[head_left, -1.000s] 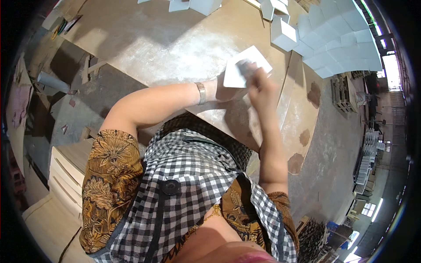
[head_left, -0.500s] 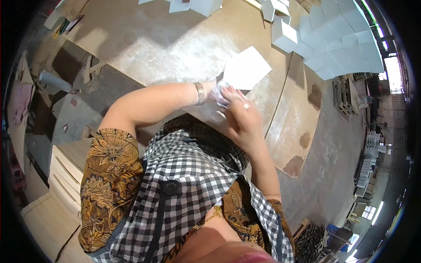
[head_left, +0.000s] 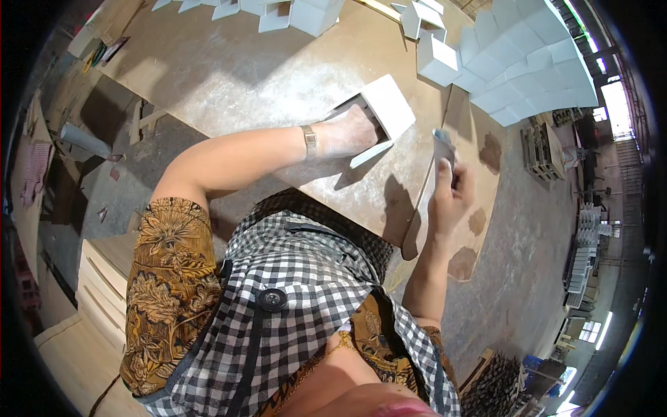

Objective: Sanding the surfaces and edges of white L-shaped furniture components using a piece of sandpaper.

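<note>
My left hand (head_left: pixel 354 132) reaches inside a white open-sided box (head_left: pixel 393 108) and holds it tilted over the dusty tabletop. The box's walls hide its fingertips. Off to the right, my right hand (head_left: pixel 451 191) is closed, gripping a curled grey sheet of sandpaper (head_left: pixel 443 144) between thumb and fingers. The sandpaper is apart from the box and sticks up away from the hand.
White powder lies over the brown worktable (head_left: pixel 243 87). More white boxes stand along its far edge, and a large stack of pale boxes (head_left: pixel 528 62) rises at the far right. Wooden pallets (head_left: pixel 543 153) sit beyond on the floor. A wooden drawer unit (head_left: pixel 104 292) is at my left.
My hands were together at the box's near edge and have parted. My right hand has moved right with the sandpaper. The box has turned, showing its open side with my left hand in it.
</note>
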The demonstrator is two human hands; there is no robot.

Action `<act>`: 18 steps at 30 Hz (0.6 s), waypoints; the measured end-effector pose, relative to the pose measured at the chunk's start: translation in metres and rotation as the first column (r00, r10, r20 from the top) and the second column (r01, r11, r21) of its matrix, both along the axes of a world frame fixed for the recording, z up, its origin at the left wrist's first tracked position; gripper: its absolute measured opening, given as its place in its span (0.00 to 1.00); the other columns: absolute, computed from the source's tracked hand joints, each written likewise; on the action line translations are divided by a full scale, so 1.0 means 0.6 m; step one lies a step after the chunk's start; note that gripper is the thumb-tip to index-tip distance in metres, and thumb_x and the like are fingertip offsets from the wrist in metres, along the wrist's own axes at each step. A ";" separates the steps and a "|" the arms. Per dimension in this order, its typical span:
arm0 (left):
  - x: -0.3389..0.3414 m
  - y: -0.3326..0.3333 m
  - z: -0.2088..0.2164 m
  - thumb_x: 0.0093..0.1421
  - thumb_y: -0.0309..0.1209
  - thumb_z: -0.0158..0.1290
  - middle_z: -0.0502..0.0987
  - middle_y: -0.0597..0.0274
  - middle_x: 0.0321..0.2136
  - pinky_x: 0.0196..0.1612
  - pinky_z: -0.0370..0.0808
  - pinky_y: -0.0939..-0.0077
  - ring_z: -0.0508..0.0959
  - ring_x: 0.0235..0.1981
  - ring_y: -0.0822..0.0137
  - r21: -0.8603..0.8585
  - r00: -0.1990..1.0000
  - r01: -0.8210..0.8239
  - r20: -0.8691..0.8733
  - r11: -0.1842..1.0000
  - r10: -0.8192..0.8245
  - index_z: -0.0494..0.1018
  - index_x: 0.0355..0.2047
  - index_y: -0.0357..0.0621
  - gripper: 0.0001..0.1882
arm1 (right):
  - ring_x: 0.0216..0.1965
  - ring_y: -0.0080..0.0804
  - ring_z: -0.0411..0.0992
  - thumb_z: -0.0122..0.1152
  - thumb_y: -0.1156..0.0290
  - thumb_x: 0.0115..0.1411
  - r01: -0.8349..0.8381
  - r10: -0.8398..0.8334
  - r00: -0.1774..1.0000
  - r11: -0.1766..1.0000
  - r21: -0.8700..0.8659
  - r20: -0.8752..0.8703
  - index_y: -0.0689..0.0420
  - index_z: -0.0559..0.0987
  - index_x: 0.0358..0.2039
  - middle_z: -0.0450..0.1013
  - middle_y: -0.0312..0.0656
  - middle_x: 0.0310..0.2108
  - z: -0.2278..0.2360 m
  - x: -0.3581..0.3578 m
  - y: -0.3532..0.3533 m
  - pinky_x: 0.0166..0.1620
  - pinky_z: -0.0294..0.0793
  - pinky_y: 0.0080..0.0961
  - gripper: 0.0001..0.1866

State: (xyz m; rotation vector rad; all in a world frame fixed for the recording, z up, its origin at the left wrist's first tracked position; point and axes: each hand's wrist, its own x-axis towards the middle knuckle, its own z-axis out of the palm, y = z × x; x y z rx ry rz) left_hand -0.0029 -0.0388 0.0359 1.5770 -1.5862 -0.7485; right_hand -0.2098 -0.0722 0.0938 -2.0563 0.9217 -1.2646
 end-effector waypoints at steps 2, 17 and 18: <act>-0.002 0.005 -0.063 0.56 0.26 0.43 0.71 0.50 0.41 0.43 0.70 0.71 0.71 0.42 0.61 -0.387 0.897 0.139 0.439 0.912 0.049 0.67 0.45 0.38 0.15 | 0.19 0.16 0.55 0.57 0.77 0.53 -0.065 0.067 0.998 0.992 -0.106 0.010 0.61 0.66 0.19 0.61 0.32 0.16 0.004 0.034 -0.017 0.22 0.55 0.15 0.11; -0.005 -0.019 -0.179 0.57 0.30 0.38 0.71 0.52 0.44 0.47 0.68 0.71 0.70 0.47 0.60 -0.544 0.885 0.030 -0.375 0.839 -0.275 0.68 0.43 0.41 0.16 | 0.27 0.49 0.71 0.54 0.79 0.48 -0.426 0.397 0.838 0.905 0.004 -0.374 0.60 0.73 0.38 0.71 0.51 0.25 -0.019 0.110 0.026 0.35 0.71 0.35 0.13; -0.013 -0.008 -0.140 0.57 0.30 0.38 0.71 0.52 0.44 0.47 0.68 0.71 0.70 0.47 0.60 -0.543 0.886 0.034 -0.372 0.839 -0.277 0.68 0.43 0.41 0.16 | 0.27 0.49 0.71 0.53 0.80 0.48 -0.444 0.428 0.823 0.895 0.049 -0.374 0.60 0.73 0.37 0.71 0.51 0.24 -0.016 0.105 0.024 0.34 0.71 0.35 0.13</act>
